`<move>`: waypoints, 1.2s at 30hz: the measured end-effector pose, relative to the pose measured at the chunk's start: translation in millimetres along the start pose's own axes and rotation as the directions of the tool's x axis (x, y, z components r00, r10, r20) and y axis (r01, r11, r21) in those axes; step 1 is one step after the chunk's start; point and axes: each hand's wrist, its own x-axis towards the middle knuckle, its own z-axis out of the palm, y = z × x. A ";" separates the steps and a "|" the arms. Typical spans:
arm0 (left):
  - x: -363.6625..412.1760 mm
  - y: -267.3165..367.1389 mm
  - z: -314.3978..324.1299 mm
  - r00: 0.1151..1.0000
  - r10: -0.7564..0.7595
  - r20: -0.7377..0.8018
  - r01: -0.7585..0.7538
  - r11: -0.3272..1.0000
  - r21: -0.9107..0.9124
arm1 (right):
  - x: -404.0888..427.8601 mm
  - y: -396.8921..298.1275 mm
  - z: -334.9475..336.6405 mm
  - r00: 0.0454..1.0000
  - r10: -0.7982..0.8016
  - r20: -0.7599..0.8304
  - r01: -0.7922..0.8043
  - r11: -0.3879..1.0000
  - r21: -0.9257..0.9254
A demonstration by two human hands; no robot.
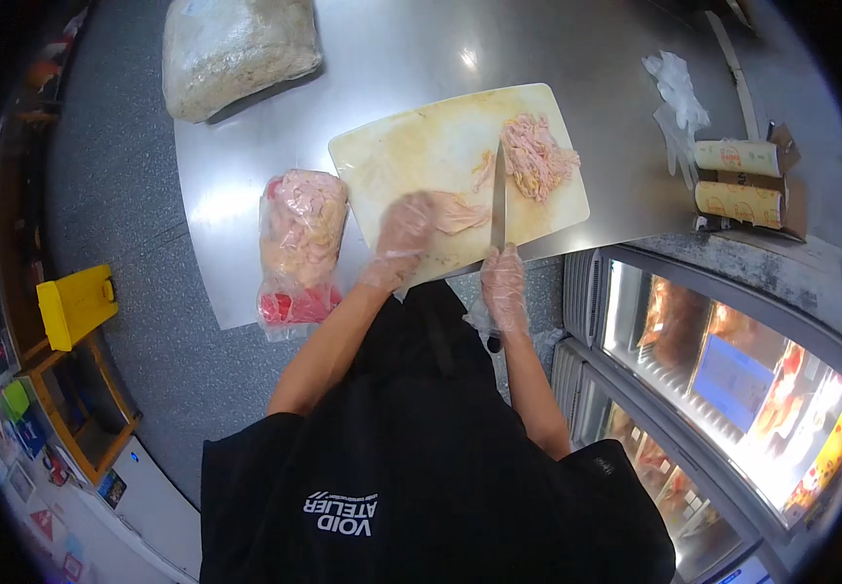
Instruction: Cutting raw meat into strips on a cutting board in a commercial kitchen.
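Note:
My right hand (505, 286), in a clear plastic glove, grips the handle of a long kitchen knife (499, 201). Its blade points away from me across a white cutting board (399, 157) with yellowish stains. Left of the blade lies a flat piece of raw, pale pink skin or meat (463, 213). My left hand (407, 230), also gloved and blurred, is at that piece's left end; its fingertips cannot be made out. A heap of thin cut strips (537, 157) rests right of the blade, and a few scraps (485, 171) lie close to its left side.
On the steel table (406, 51), a clear bag of similar raw pieces (305, 226) stands left of the board. Farther back is a large wrapped bundle (242, 55). Disposable gloves (680, 95) and film rolls (738, 204) lie at the right, above a lit display fridge (720, 365).

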 end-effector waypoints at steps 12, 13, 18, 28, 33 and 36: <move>-16.8 19.7 -31.6 0.991 0.032 -0.127 -0.094 0.849 -0.520 | -42.7 -4.0 11.8 0.983 0.036 0.179 -0.025 0.998 -0.061; -17.4 21.8 -32.9 0.986 0.026 -0.163 -0.112 0.829 -0.548 | -29.8 -6.9 20.1 0.985 0.050 0.167 -0.040 0.997 -0.060; -18.9 33.4 -32.6 0.985 -0.153 -0.075 0.078 0.793 -0.604 | 102.9 -48.6 47.2 0.900 -0.431 0.067 0.435 0.898 -0.069; -40.0 33.9 -33.3 0.979 -0.201 -0.041 0.137 0.787 -0.601 | 88.5 -36.1 29.8 0.896 -0.438 0.072 0.437 0.899 0.023; -39.3 32.6 -36.9 0.974 -0.221 -0.039 0.172 0.847 -0.502 | 59.8 -4.4 -17.3 0.953 -0.181 0.243 0.220 0.965 -0.144; -41.1 40.3 -45.0 0.983 -0.186 -0.001 0.163 0.867 -0.470 | 90.9 -2.3 -28.7 0.980 -0.155 0.125 0.159 0.987 -0.018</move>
